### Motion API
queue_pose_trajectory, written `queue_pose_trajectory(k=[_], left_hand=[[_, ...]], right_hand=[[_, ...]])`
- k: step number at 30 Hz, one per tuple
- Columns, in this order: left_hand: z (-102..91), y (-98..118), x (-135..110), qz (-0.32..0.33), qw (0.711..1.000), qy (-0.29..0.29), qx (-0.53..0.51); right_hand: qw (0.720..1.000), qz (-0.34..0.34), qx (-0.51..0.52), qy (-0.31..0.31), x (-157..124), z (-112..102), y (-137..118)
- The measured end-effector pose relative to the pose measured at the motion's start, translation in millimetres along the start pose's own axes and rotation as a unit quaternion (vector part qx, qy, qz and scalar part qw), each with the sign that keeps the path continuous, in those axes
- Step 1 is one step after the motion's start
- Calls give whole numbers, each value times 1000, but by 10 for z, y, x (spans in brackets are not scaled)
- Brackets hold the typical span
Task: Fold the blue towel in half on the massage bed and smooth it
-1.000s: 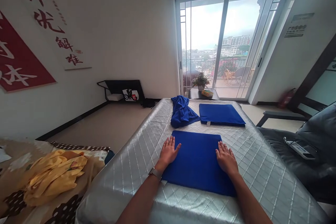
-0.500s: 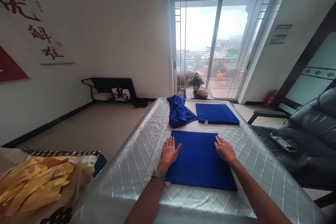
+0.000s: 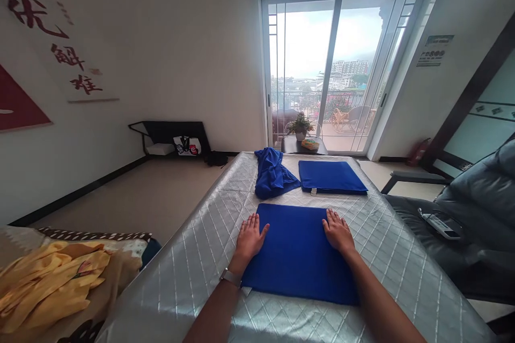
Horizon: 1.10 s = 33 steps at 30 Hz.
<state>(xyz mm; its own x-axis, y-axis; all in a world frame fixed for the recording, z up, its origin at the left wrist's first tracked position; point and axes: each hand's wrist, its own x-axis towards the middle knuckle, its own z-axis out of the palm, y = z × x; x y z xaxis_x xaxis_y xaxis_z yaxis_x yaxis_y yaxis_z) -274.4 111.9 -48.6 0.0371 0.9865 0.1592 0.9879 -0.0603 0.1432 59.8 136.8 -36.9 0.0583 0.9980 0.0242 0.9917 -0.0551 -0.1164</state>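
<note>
A folded blue cloth [image 3: 300, 252] lies flat on the silver quilted table [image 3: 193, 273] in front of me. My left hand [image 3: 249, 238] rests open and flat on the cloth's left edge, a watch on its wrist. Flat on the right part of the cloth lies my right hand [image 3: 338, 231], fingers stretched out. Farther back sit a second folded blue cloth [image 3: 330, 177] and, to its left, a crumpled blue cloth [image 3: 271, 172].
A yellow cloth [image 3: 44, 286] lies on a patterned surface at the lower left. A dark armchair [image 3: 462, 214] with a remote control [image 3: 440, 224] stands to the right. Beyond the table are a small plant [image 3: 301, 126] and glass balcony doors [image 3: 333, 69].
Both hands stay flat on the blue cloth, a little closer together. My view has shifted slightly; the cloths have not moved.
</note>
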Motion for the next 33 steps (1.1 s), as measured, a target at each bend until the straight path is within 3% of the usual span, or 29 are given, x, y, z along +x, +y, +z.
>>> queue_pose_trajectory(k=[4, 7, 10, 14, 18, 21, 24, 27, 30, 33], left_hand=[[-82, 58, -81, -7, 1000, 7, 10], [-173, 282, -157, 42, 999, 15, 5], [-240, 739, -154, 153, 988, -8, -27], [-219, 1539, 78, 267, 960, -32, -80], [-45, 2158, 367, 296, 944, -35, -139], [143, 2353, 415, 285, 939, -4, -190], [275, 2329, 363, 273, 941, 17, -197], [299, 2118, 359, 268, 949, 1, -166], [241, 1718, 441, 229, 966, -12, -122], [138, 1148, 534, 155, 984, -24, -86]], right_hand=[[1000, -2, 7, 10, 9, 22, -1], [1000, -1, 15, 10, 11, 33, -2], [1000, -2, 25, 10, 3, 8, -13], [1000, -9, 20, 5, -23, -47, -16], [999, -36, -17, -8, -54, -44, 34], [998, -53, -38, -4, -70, -11, 79], [998, -55, -33, 2, -72, 0, 85], [999, -35, -8, 3, -53, -19, 46], [1000, -8, 14, 2, -21, -38, -1], [1000, 3, 19, 2, -1, -37, -20]])
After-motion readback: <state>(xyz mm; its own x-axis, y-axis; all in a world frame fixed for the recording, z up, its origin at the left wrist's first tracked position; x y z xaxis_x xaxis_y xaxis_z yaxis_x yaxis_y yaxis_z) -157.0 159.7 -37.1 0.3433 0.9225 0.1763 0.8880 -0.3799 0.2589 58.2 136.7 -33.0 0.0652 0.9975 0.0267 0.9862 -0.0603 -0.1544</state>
